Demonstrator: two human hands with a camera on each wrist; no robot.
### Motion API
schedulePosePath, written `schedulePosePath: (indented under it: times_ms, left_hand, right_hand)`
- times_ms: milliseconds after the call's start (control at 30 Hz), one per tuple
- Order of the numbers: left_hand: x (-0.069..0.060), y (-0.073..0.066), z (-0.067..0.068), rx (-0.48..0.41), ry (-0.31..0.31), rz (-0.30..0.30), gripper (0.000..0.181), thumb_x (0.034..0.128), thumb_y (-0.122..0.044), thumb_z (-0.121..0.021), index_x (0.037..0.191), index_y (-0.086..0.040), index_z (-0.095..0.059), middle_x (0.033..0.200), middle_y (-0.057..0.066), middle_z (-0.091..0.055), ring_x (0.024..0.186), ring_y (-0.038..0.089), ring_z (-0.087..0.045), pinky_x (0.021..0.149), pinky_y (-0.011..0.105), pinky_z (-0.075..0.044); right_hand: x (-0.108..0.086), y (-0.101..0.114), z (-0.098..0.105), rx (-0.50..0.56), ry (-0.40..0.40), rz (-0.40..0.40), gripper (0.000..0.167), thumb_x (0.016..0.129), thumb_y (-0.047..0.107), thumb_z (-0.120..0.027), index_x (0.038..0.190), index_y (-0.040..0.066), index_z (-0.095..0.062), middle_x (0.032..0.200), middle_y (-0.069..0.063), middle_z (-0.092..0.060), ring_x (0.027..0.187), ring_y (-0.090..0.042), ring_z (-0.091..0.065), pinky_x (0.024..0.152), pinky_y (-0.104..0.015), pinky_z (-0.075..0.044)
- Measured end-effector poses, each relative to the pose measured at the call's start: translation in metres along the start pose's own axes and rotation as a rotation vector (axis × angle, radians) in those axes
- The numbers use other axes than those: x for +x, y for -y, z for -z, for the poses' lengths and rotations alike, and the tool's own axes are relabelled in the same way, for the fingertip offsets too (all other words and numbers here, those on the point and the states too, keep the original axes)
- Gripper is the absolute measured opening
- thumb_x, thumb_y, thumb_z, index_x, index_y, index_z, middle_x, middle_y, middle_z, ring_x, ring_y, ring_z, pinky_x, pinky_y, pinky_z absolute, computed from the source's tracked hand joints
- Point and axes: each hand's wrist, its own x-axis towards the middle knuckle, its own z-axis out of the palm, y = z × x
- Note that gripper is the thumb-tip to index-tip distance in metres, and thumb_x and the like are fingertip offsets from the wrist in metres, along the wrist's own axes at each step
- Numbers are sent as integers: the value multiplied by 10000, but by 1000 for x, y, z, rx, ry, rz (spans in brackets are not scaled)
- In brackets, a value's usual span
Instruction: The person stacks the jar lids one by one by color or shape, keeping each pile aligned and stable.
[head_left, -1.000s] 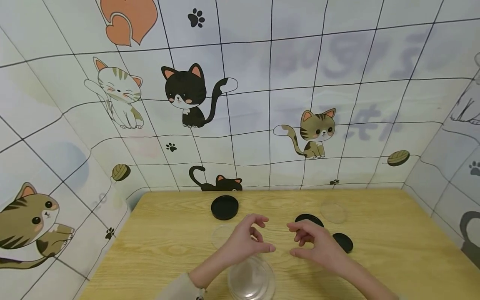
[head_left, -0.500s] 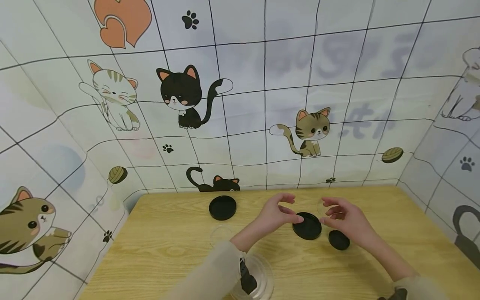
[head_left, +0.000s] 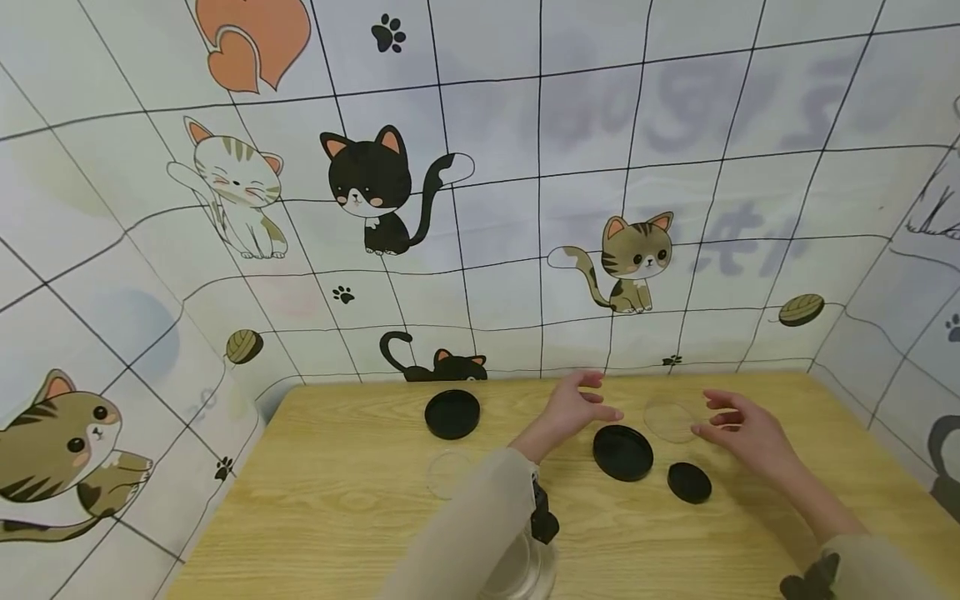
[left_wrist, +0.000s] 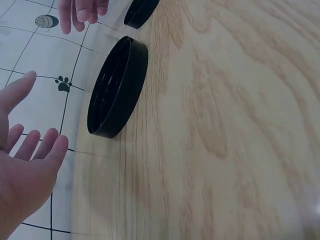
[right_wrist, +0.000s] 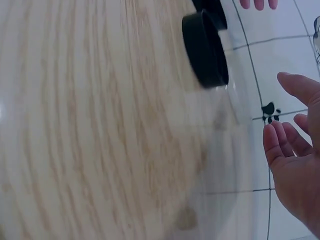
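Arms (head_left: 480,518) outstretched, left grip (head_left: 567,411), right grip (head_left: 756,438) apart

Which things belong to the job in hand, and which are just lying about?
Likely the job, nearest the hands: right clear disc, middle black dish, small black dish.
Likely just lying about: left black dish, left clear disc, clear container.
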Motion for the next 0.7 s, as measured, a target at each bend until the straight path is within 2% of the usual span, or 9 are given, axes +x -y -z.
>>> schedulePosePath:
  times_ms: [100, 167, 300, 400, 533, 700]
  left_hand:
    - [9, 0, -7, 12, 12, -2, 625, 833, -80, -864, 1388, -191, -601, 1276, -59, -598, 1186, 232, -617, 875, 324, -549]
    - [14, 2, -10, 16, 25, -8, 630, 832, -77, -864, 1395, -175, -596, 1321, -6, -593, 1214, 260, -604, 887, 325, -547]
    - [24, 11, -16, 32, 41, 4, 653, 832, -72, -861, 1418, -106, -574, 1383, 87, -568, 1212, 268, -590, 917, 351, -541]
    - [32, 20, -18, 63, 41, 23, 674, 835, -75, -859, 1435, -70, -553, 1375, 93, -572, 1173, 235, -597, 937, 371, -535]
    - [41, 29, -19, 91, 63, 14, 689, 825, -59, -866, 1438, -50, -554, 1336, 94, -601, 1094, 173, -625, 917, 350, -544]
    - [49, 29, -27, 85, 131, -3, 690, 818, -29, -863, 1440, -48, -563, 1314, 100, -627, 1031, 123, -646, 866, 293, -555]
  right_hand:
    - [5, -11, 3, 15, 38, -48, 773, 943, 283, -774, 1494, -100, -389, 1365, -350, -495, 1107, -415, -616, 709, -253, -541]
    - [8, -18, 2, 37, 72, -76, 826, 951, 291, -764, 1519, -116, -322, 1394, -366, -447, 1177, -513, -557, 741, -287, -551]
    - [11, -27, 2, 27, 99, -106, 859, 973, 321, -732, 1527, -141, -266, 1403, -376, -425, 1229, -548, -518, 839, -434, -565]
    - [12, -29, 3, 24, 113, -115, 861, 980, 325, -718, 1517, -162, -253, 1403, -394, -420, 1244, -562, -502, 895, -536, -538]
    - [13, -29, -2, 50, 135, -123, 875, 956, 302, -751, 1517, -160, -262, 1406, -381, -436, 1241, -534, -516, 902, -513, -535]
    - [16, -31, -6, 77, 156, -105, 858, 928, 252, -786, 1500, -164, -301, 1367, -363, -485, 1196, -484, -547, 865, -430, -542]
